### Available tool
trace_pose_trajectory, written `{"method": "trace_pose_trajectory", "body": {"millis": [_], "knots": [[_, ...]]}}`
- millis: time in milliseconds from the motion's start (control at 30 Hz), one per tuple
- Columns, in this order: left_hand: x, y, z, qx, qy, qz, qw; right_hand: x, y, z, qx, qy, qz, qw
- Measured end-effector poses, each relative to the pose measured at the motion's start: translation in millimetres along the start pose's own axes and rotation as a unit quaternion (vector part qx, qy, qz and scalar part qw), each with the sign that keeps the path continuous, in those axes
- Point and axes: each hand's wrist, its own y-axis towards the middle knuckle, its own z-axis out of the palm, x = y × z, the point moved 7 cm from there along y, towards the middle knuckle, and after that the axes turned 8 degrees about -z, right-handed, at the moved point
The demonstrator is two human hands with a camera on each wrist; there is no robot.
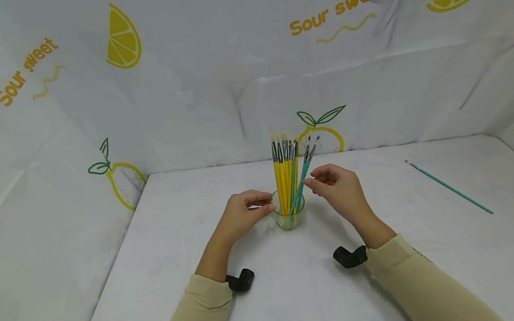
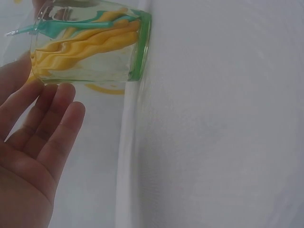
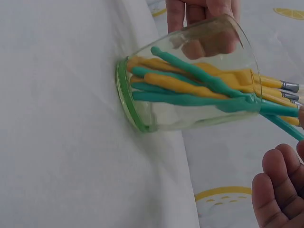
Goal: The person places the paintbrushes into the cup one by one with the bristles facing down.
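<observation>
A clear glass (image 1: 288, 225) with a greenish base stands upright on the table, holding several yellow paintbrushes (image 1: 282, 179) and several teal paintbrushes (image 1: 292, 174), bristles up. At the glass's left side, my left hand (image 1: 242, 214) holds the rim with thumb and fingertips; the left wrist view shows fingertips against the glass wall (image 2: 109, 69). My right hand (image 1: 340, 190) pinches a teal paintbrush (image 3: 282, 109) just above the rim, its lower end inside the glass. Its remaining fingers are loosely bent. Another teal brush leans close by, partly overlapping it.
A single teal paintbrush (image 1: 453, 189) lies slantwise on the white-covered table (image 1: 283, 310) to the right. Behind the table's back edge hangs a white cloth (image 1: 196, 81) printed with lemons and lettering. A black device (image 1: 241, 281) sits at each wrist.
</observation>
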Motion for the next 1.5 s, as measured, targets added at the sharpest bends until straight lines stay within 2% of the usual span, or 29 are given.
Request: {"method": "trace_pose_trajectory", "body": {"millis": [67,167,233,300,433,567,733,933,1067,1233,1500], "knots": [[-1.2,-0.4,-0.6,0.0,-0.002,0.001,1.0,-1.7,0.5,-6.3,0.004,-0.016,0.004,1.0],[-15.2,-6.3,-2.8,0.002,0.004,-0.004,1.0,-4.7,2.0,-18.3,0.01,-0.04,0.007,0.999],[-17.2,-6.6,-2.6,0.004,0.01,-0.01,0.9999,-6.3,3.4,-28.7,0.012,-0.056,0.006,0.998],[-17.1,-6.0,-2.5,0.002,0.013,-0.017,0.9998,-8.7,5.9,-40.8,0.015,-0.074,0.009,0.997],[-1.8,0.9,-1.4,-0.004,0.002,-0.021,0.9998,-19.3,13.0,-71.6,0.018,-0.113,0.033,0.993],[-0.6,1.1,-2.4,-0.005,0.0,-0.025,0.9997,-31.7,17.1,-109.4,0.022,-0.174,0.044,0.983],[-0.6,0.4,-2.3,-0.004,0.001,-0.03,0.9996,-43.3,14.9,-149.1,0.033,-0.26,0.035,0.964],[0.2,-0.9,-3.1,-0.01,0.004,-0.037,0.9992,-64.1,11.3,-182.0,0.06,-0.292,0.057,0.953],[-0.1,-1.6,-2.9,-0.008,0.004,-0.039,0.9992,-85.6,5.2,-200.8,0.097,-0.292,0.103,0.946],[-0.5,-1.1,-1.8,-0.007,0.003,-0.039,0.9992,-108.9,-6.4,-216.5,0.151,-0.296,0.165,0.929],[-0.8,-0.3,-0.3,-0.005,0.002,-0.038,0.9992,-121.2,-13.9,-225.2,0.161,-0.341,0.158,0.913]]}}
